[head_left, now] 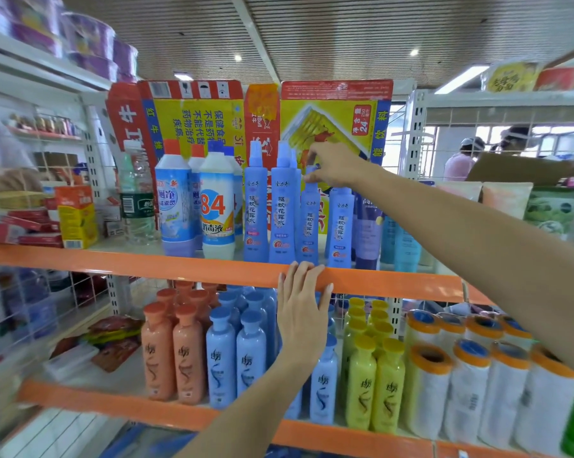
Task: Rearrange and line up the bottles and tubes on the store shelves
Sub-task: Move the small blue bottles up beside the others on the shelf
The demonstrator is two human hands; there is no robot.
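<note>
On the lower shelf (114, 404) stand orange, blue and yellow bottles with a swirling logo that cannot be read. In front of them, the left hand (304, 309) rests flat, fingers straight and together, with its fingertips on the orange front edge of the upper shelf (147, 259). Behind that edge stands a row of blue spray bottles (256, 209) labelled 驱蚊花露水. The right hand (332, 165) pinches the cap of the third spray bottle (308, 223), which stands upright among the others. To the left is a white bottle (217, 206) marked "84 消毒液". Behind stands a flattened Red Bull carton (335, 117) reading "24".
</note>
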